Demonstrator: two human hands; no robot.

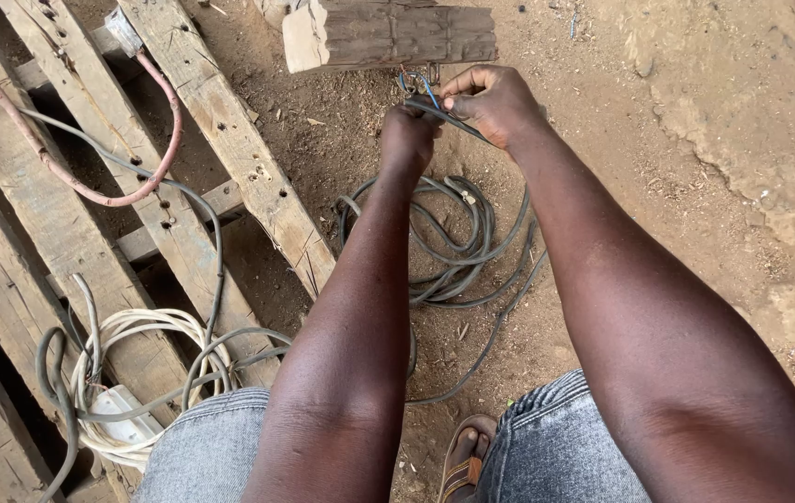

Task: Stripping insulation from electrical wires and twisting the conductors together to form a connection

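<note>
My left hand is closed in a fist around a grey cable near its end. My right hand pinches the same cable end, where thin blue and dark inner wires stick out. Both hands are held just below a rough wooden block. The rest of the grey cable lies in a loose coil on the dirt ground beneath my forearms.
A wooden pallet lies at the left, with a pink hose, a white coiled cord with a white socket block and more grey cable on it. My knees in grey jeans and a sandalled foot show at the bottom.
</note>
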